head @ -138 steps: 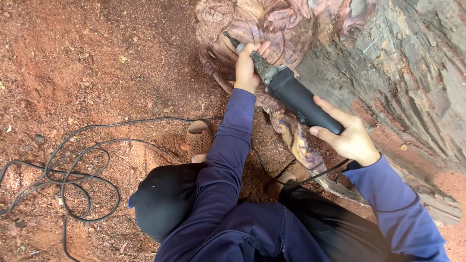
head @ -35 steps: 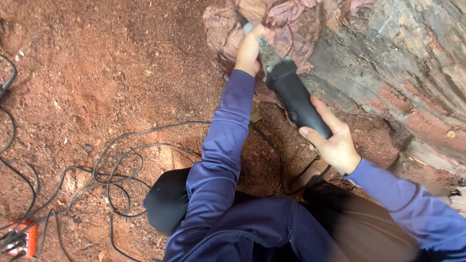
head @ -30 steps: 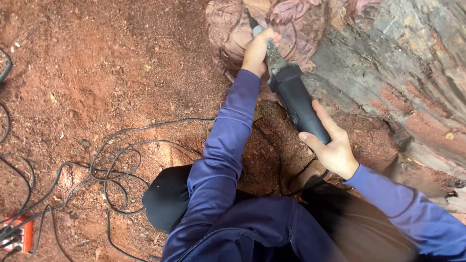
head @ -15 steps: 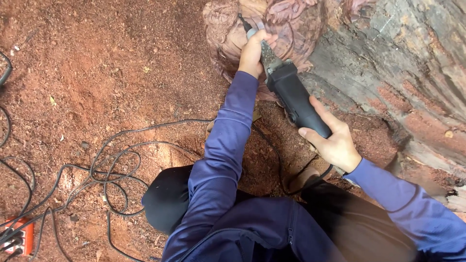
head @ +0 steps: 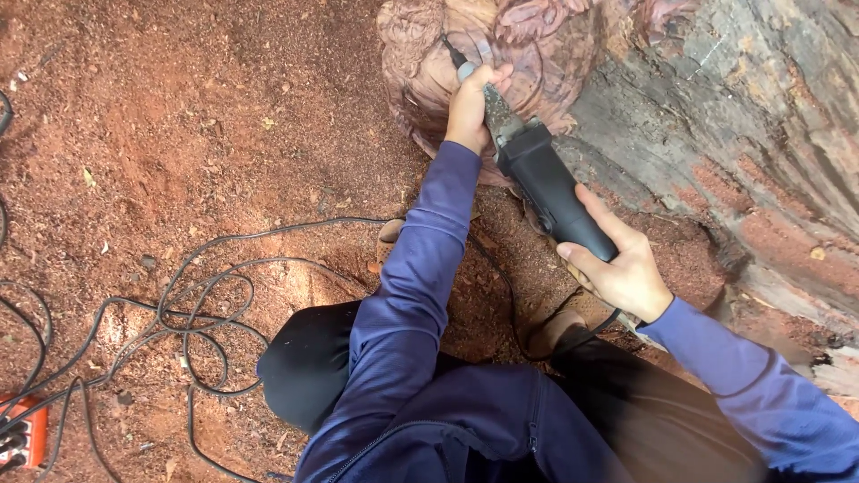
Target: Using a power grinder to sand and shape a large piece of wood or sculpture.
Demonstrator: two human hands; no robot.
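I hold a black corded power carving tool (head: 548,188) with both hands. My right hand (head: 624,273) grips its rear body. My left hand (head: 472,105) wraps the metal neck near the tip. The tip rests against a reddish carved wooden figure (head: 429,54) cut into a big log. Both my arms wear blue sleeves.
The rough grey-red log (head: 752,125) fills the upper right. Red sawdust ground (head: 179,134) spreads to the left. Black cables (head: 197,295) loop across it toward an orange socket box (head: 22,434) at the lower left. My knees and a sandalled foot (head: 389,234) lie below.
The tool and both hands stay on the carving, shifting only slightly along it; the view has drifted a little.
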